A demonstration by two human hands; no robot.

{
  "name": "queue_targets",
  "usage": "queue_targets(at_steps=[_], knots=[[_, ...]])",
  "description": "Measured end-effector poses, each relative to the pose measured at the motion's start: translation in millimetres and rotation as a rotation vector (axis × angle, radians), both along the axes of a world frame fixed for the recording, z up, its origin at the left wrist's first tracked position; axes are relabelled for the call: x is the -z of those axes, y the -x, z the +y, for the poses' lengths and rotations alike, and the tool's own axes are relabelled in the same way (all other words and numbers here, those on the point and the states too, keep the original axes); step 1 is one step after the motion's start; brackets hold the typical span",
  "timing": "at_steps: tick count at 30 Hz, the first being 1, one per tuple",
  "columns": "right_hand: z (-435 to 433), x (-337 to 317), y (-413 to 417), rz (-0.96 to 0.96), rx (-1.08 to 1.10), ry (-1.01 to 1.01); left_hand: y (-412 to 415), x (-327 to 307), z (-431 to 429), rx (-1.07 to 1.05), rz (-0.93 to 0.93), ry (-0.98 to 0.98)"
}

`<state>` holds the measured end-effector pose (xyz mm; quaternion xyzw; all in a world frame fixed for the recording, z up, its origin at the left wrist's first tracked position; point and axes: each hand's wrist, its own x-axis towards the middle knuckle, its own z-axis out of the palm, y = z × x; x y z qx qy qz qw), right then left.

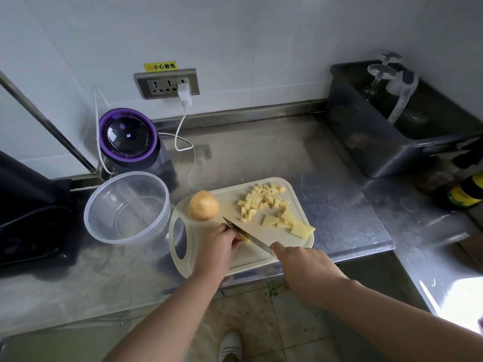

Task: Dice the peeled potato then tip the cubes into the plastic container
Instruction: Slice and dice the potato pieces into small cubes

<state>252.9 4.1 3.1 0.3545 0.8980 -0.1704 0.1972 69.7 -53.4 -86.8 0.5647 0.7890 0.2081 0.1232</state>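
While pinning a potato piece [245, 239] to the cutting board [230, 198] under the curled left hand [220, 242], grips the knife [248, 235] with the right hand [300, 259] wrapped round its handle. Looks firm yet slick: hold from above, fingertips tucked. Beyond: cubes [264, 199], uncut half [203, 205] on board; empty plastic container [128, 207] just left.

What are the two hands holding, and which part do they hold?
The right hand grips the knife at its handle end. The left hand holds a mostly hidden potato piece down on the cutting board.
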Motion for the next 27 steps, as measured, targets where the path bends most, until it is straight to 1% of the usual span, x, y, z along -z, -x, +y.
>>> queue_targets(at_steps=[10, 13, 15, 18, 22, 27], knots=[[-3.8, 13.0, 3.5, -0.055, -0.026, 0.018, 2.3, 6.4, 1.2, 0.016, -0.026, -0.003], [-2.0, 16.6, 1.4, -0.049, 0.005, 0.039, 3.3, 7.2, 1.4, 0.024, -0.037, -0.002], [1.6, 14.7, -1.5, -0.036, 0.067, 0.072, 3.7, 6.3, -0.1, 0.026, -0.048, -0.015], [2.5, 11.3, -3.4, 0.007, 0.102, 0.045, 3.3, 3.0, -4.4, 0.029, -0.044, -0.04], [-2.4, 6.6, -1.6, 0.023, 0.052, 0.01, 3.2, 2.7, -8.3, 0.0, -0.031, -0.038], [-5.7, 6.8, -0.1, -0.006, 0.039, 0.042, 4.0, 3.3, -7.4, 0.008, -0.021, -0.019]])
